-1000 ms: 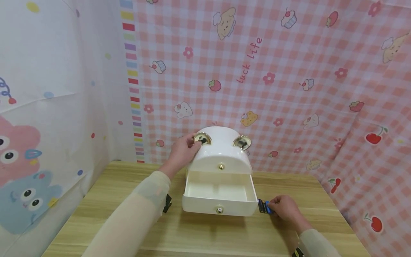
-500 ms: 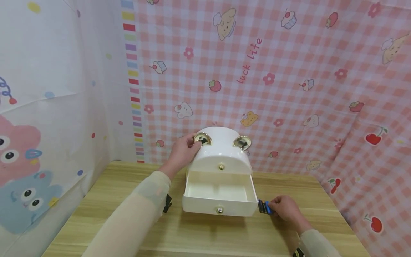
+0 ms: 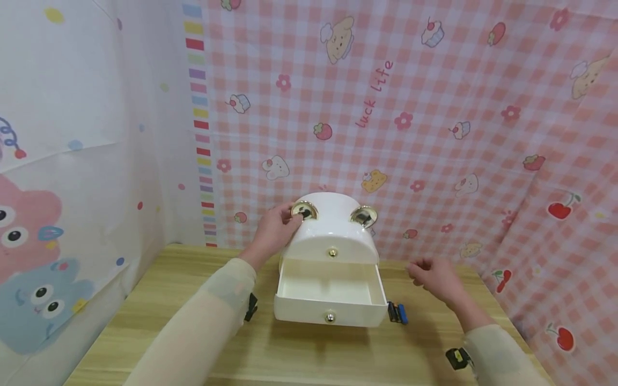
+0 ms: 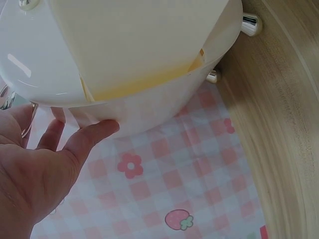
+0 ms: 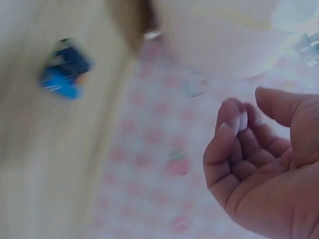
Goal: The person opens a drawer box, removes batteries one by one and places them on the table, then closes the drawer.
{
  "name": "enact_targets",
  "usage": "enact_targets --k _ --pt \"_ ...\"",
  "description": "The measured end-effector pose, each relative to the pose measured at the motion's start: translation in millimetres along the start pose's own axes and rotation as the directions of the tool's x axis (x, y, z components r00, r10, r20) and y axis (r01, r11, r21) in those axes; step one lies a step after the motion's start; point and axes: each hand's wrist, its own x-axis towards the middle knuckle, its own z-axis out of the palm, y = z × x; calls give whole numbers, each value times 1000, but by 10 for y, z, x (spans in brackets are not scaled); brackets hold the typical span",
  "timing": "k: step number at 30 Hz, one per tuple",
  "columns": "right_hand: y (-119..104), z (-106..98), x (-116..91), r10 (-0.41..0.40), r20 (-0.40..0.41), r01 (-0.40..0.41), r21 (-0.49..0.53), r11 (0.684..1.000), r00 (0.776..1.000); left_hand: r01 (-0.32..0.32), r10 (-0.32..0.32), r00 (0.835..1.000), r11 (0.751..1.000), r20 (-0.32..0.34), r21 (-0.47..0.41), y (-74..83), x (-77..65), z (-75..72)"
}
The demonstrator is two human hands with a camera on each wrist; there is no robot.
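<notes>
A white two-drawer storage box (image 3: 333, 236) with gold-rimmed eye-like discs stands on the wooden table; its lower drawer (image 3: 330, 312) is pulled out and the upper one is closed. My left hand (image 3: 275, 229) holds the box by its left gold disc (image 3: 305, 210). In the left wrist view the thumb (image 4: 97, 133) lies along the white side wall, and the other fingers are partly hidden. My right hand (image 3: 436, 277) is in the air right of the box, fingers loosely curled, holding nothing. Small black and blue battery-like cylinders (image 3: 398, 312) lie by the drawer's right front corner.
The wooden table (image 3: 193, 332) meets a pink checked cloth (image 3: 299, 107) behind the box and on the right. A white printed cloth (image 3: 72, 161) hangs at the left. Black wrist mounts (image 3: 457, 358) sit under both forearms.
My right hand has let go of the blue cylinder and lifted up and away from the group, which stays on the table. My left hand keeps its place on the box.
</notes>
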Motion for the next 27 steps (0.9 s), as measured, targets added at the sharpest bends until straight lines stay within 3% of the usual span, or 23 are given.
enact_targets --k 5,8,10,13,16,18,21,23,27 --pt "-560 6 -98 -173 10 174 -74 982 985 5 -5 1000 1000 2 -10 3 1 -21" --pt "-890 107 -156 -310 79 318 -106 942 947 6 -6 1000 1000 2 -4 6 -3 -25" --pt "-1066 200 -172 -407 148 425 -132 895 902 4 -4 1000 1000 2 2 9 -7 -23" --pt "-1251 351 -147 -517 274 566 -145 811 811 -5 5 1000 1000 2 5 2 -9 -16" --pt "-1350 510 -66 -578 386 667 -153 729 720 -13 13 1000 1000 -7 -1 -4 -11 -12" --pt "-1372 602 -3 -579 441 698 -173 695 686 -19 19 1000 1000 -11 -1 -10 -7 -7" --pt "-1363 708 90 -548 500 716 -242 655 671 -26 26 1000 1000 -16 3 -15 0 -3" --pt "-1349 760 133 -497 535 702 -296 648 684 -26 26 1000 1000 -15 8 -18 3 -3" --pt "-1327 828 162 -390 588 657 -347 669 708 -17 17 1000 1000 -13 12 -10 3 -7"
